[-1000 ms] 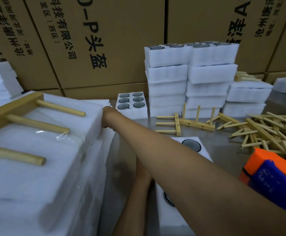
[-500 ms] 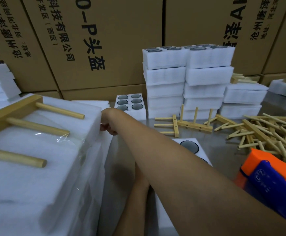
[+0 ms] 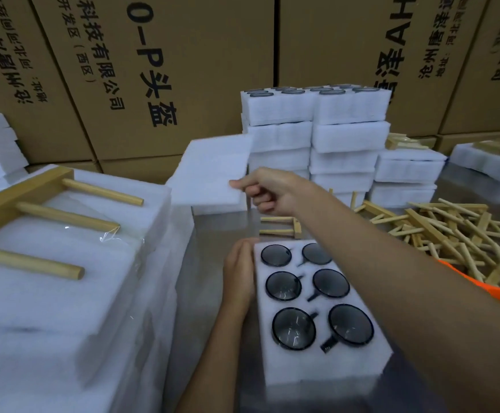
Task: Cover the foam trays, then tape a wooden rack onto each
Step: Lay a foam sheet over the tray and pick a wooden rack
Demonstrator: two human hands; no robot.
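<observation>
A: Where is the tray?

B: The tray (image 3: 317, 311) lies flat on the table (image 3: 207, 263), near the bottom middle, uncovered, with 6 dark round pieces (image 3: 294, 328) in its pockets, 2 across and 3 deep.

A: And the hands?

B: The left hand (image 3: 238, 275) rests against the tray's left edge, fingers straight and together. The right hand (image 3: 268, 189) is raised above and behind the tray, thumb and forefinger pinching the right edge of a thin white sheet (image 3: 210, 171), the other fingers curled under. The sheet hangs in the air, tilted, clear of the tray.

A: Any racks?

B: 1 rack (image 3: 28, 216) lies on a wrapped foam pack (image 3: 64, 293) at left, 3 pegs pointing right, clear film under them. Tape may hold it down; the blur leaves that unclear. Another rack (image 3: 284, 226) lies on the table just beyond the tray. A loose pile of racks (image 3: 457, 231) sits at right.

A: Behind that?

B: A stack of trays (image 3: 317, 138) 2 columns wide, lower stacks (image 3: 406, 177) to its right, and cartons (image 3: 183, 70) with printed characters along the back. Something orange (image 3: 486, 293) shows past the right forearm.
</observation>
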